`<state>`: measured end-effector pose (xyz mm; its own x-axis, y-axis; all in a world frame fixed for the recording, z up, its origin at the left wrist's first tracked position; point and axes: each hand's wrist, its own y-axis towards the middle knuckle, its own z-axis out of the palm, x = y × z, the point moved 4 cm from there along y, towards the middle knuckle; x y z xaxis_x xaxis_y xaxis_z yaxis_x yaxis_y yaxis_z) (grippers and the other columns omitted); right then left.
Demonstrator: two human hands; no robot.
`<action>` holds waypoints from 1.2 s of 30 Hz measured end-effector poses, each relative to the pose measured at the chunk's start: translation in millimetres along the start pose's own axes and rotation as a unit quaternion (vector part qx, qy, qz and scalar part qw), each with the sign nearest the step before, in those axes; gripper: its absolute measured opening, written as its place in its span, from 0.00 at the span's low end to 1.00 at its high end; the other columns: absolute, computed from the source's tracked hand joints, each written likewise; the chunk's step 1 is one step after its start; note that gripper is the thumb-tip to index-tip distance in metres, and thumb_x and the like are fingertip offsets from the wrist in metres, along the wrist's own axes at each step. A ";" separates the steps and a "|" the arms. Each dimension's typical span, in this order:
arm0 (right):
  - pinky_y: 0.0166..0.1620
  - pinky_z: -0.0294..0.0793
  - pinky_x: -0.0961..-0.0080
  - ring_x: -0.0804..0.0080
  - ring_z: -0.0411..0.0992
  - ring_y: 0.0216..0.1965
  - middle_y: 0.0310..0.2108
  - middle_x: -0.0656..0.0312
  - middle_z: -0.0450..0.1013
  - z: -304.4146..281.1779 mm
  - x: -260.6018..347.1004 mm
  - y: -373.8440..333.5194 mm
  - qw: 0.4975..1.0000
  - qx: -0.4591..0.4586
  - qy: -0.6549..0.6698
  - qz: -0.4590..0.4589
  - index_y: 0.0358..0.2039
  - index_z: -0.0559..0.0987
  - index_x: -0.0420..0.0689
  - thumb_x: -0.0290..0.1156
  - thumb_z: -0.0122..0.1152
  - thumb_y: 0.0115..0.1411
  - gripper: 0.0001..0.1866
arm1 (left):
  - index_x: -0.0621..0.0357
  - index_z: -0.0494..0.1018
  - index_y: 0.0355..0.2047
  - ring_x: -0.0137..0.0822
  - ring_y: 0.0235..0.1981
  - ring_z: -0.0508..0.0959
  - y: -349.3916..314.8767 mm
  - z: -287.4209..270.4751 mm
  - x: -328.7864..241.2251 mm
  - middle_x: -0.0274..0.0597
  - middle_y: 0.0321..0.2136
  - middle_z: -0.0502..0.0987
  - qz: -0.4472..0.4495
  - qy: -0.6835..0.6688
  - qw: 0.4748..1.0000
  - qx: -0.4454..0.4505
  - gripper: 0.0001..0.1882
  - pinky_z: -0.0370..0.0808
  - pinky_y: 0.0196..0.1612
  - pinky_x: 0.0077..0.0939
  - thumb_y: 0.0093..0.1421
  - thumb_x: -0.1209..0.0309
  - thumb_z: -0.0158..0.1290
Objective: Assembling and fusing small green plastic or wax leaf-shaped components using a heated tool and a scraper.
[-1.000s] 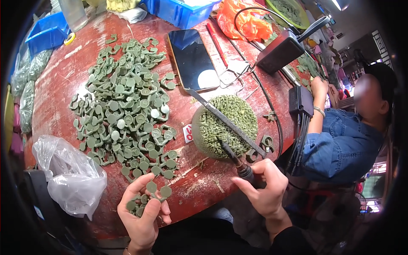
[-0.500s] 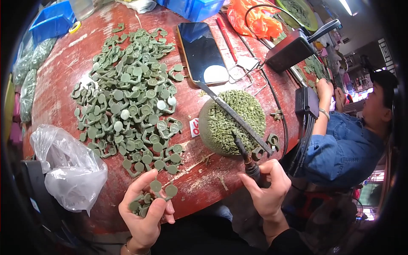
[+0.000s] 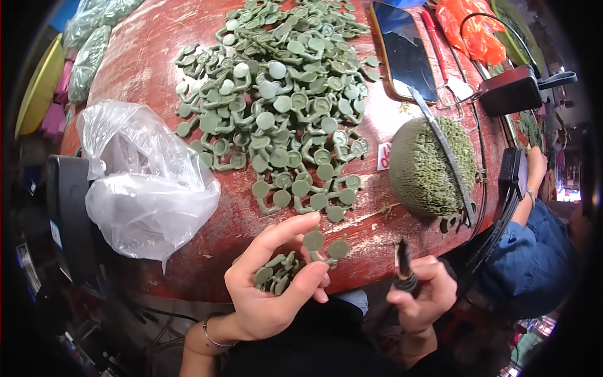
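Note:
My left hand (image 3: 264, 301) is closed around several small green wax pieces (image 3: 279, 271) in its palm. Between thumb and forefinger it pinches another wax piece (image 3: 316, 241) with two round flat ends. In my right hand (image 3: 433, 292) is a soldering iron (image 3: 405, 270), its thin dark tip pointing up and away, apart from the wax. A large heap of similar green pieces (image 3: 282, 103) lies on the table beyond my left hand. Beyond my right hand stands a round block (image 3: 411, 176) with a rough green top, and a flat metal strip (image 3: 445, 154) rests across it.
A clear plastic bag (image 3: 151, 207) sits on the red table (image 3: 151, 56) at left. A phone (image 3: 405, 53), red pen (image 3: 434, 44), orange bag (image 3: 468, 31) and black box (image 3: 512, 91) lie at far right, with cables nearby. A co-worker's blue sleeve (image 3: 521, 257) is at right.
The view has swung left and down, so the table things appear further right and higher. Both hands keep their holds; the iron's tip now stands farther from the round block.

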<state>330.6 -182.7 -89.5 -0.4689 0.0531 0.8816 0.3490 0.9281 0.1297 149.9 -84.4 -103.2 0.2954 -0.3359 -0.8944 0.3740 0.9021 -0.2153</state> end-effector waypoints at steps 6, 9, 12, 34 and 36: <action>0.22 0.68 0.82 0.73 0.70 0.19 0.20 0.59 0.72 16.8 -7.5 -11.9 0.999 0.003 0.034 0.030 0.25 0.73 0.37 0.32 0.76 0.37 0.20 | 0.71 0.65 0.49 0.26 0.23 0.75 -1.3 -1.1 -0.1 0.45 0.32 0.70 -0.008 0.012 1.000 -0.010 0.22 0.74 0.23 0.16 0.53 0.86 0.51; 0.23 0.68 0.82 0.73 0.70 0.19 0.20 0.58 0.72 16.6 -3.6 -6.6 0.999 0.033 -0.003 0.013 0.24 0.73 0.37 0.32 0.76 0.37 0.20 | 0.71 0.65 0.49 0.26 0.23 0.75 -1.2 -1.4 0.7 0.44 0.31 0.70 -0.012 0.007 1.000 -0.014 0.22 0.74 0.23 0.16 0.53 0.86 0.52; 0.23 0.69 0.81 0.73 0.70 0.19 0.20 0.58 0.72 17.9 -1.6 -3.4 0.999 0.043 -0.011 0.007 0.24 0.73 0.37 0.32 0.76 0.37 0.20 | 0.71 0.65 0.49 0.26 0.23 0.75 -1.3 -2.2 0.0 0.44 0.30 0.69 -0.013 0.014 1.000 -0.013 0.22 0.74 0.23 0.16 0.53 0.86 0.52; 0.21 0.67 0.82 0.74 0.70 0.18 0.19 0.58 0.71 19.7 2.3 3.3 0.998 0.054 -0.026 -0.004 0.23 0.72 0.36 0.31 0.77 0.36 0.20 | 0.73 0.64 0.48 0.27 0.22 0.75 -1.3 -3.3 0.7 0.45 0.31 0.69 -0.017 0.001 1.000 -0.018 0.21 0.73 0.22 0.16 0.53 0.86 0.52; 0.21 0.67 0.82 0.73 0.70 0.18 0.19 0.58 0.71 19.8 2.0 3.0 0.998 0.051 -0.028 -0.004 0.22 0.73 0.36 0.31 0.77 0.36 0.20 | 0.73 0.64 0.48 0.27 0.22 0.75 -0.9 -3.2 0.6 0.45 0.31 0.69 -0.017 0.000 1.000 -0.017 0.21 0.73 0.22 0.16 0.53 0.86 0.52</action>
<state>314.7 -172.5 -96.3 -0.5174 0.0629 0.8535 0.2624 0.9609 0.0882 146.9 -84.6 -104.7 0.2833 -0.3661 -0.8864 0.3544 0.8988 -0.2580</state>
